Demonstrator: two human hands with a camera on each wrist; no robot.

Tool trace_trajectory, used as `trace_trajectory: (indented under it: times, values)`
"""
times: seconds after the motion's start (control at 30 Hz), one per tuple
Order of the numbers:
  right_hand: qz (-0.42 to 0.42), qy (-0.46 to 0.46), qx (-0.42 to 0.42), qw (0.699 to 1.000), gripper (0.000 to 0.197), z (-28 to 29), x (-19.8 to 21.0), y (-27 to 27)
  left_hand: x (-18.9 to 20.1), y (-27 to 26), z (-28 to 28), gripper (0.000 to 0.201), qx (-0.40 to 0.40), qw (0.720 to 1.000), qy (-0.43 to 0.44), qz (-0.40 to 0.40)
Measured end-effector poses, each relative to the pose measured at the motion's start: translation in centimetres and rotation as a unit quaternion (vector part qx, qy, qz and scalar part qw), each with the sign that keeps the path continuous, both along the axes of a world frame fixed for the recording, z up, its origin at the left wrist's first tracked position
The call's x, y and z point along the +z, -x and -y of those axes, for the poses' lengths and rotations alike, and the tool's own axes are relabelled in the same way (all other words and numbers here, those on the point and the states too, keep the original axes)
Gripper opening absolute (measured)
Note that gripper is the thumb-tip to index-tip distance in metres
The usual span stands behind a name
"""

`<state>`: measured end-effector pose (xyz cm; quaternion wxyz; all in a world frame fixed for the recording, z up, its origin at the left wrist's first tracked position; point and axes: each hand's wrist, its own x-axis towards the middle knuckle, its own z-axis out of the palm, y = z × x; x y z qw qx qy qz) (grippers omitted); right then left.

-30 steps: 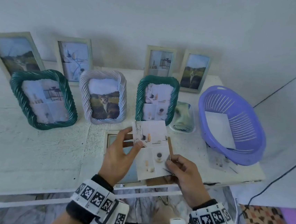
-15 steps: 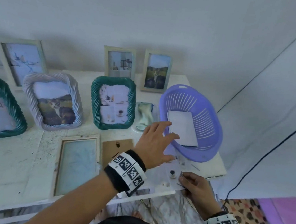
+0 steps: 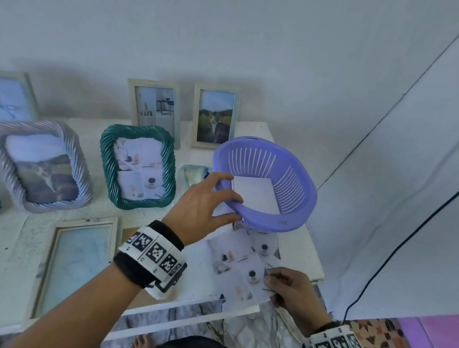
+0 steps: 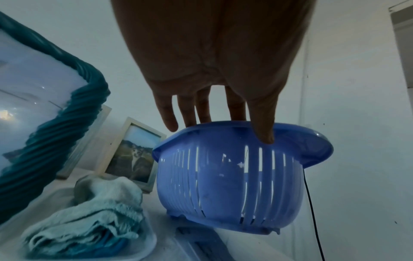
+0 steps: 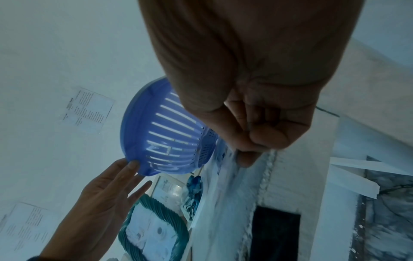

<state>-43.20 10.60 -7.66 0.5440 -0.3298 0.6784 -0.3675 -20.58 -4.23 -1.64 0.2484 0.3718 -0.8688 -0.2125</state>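
A purple slotted basket stands at the table's right end, tipped up on its near-left side, with a white sheet inside. My left hand grips its near-left rim, fingers over the rim and thumb on the outer wall. A photo print showing several small pictures lies on the table's front right corner. My right hand pinches its right edge. A second print lies partly under the basket.
Standing frames line the back: a green rope frame, a lilac one, two plain ones. An empty frame lies flat beside a brown backing board. A folded cloth sits left of the basket. The table edge is close.
My left hand let go of the print, reached right and took the basket's rim, which has tipped up. The right hand lowered the print to the table's front right corner.
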Motion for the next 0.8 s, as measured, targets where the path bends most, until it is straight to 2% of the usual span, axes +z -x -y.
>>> trace_trajectory:
  times: [0.17,0.27,0.33,0.4,0.47,0.53,0.6,0.67,0.8]
  values:
    - [0.019,-0.011,-0.022,1.000,0.011,1.3,0.7,1.8,0.4,0.2,0.6,0.047,0.012,1.000,-0.006,-0.019]
    - [-0.028,0.012,-0.038,0.999,0.012,2.6,1.3,2.1,0.1,0.3,0.0,0.045,0.013,1.000,0.000,-0.020]
    - [-0.094,0.022,-0.031,0.995,0.015,3.4,1.6,2.0,-0.3,0.3,-0.4,0.042,0.013,1.000,-0.003,-0.020]
    - [-0.226,0.019,0.018,0.974,0.022,4.0,1.5,2.0,-0.8,0.2,-0.9,0.041,0.013,1.000,-0.003,-0.015]
    - [-0.347,0.004,0.065,0.936,0.027,4.1,1.1,2.0,-1.4,0.2,-1.4,0.043,0.014,1.000,-0.001,-0.009]
    - [-0.423,-0.028,0.089,0.901,0.031,3.8,1.0,1.9,-2.2,0.1,-2.0,0.042,0.018,1.000,0.002,-0.006]
    - [-0.454,-0.042,0.100,0.885,0.037,3.4,1.0,2.3,-3.1,-0.1,-2.4,0.039,0.018,1.000,0.007,-0.003]
    - [-0.453,-0.029,0.092,0.886,0.039,3.5,1.8,3.6,-3.8,-0.3,-2.7,0.037,0.016,1.000,0.013,0.005]
    - [-0.492,0.044,0.028,0.869,0.036,6.3,6.2,7.7,-3.9,-0.3,-3.5,0.036,0.025,1.000,0.017,0.000]
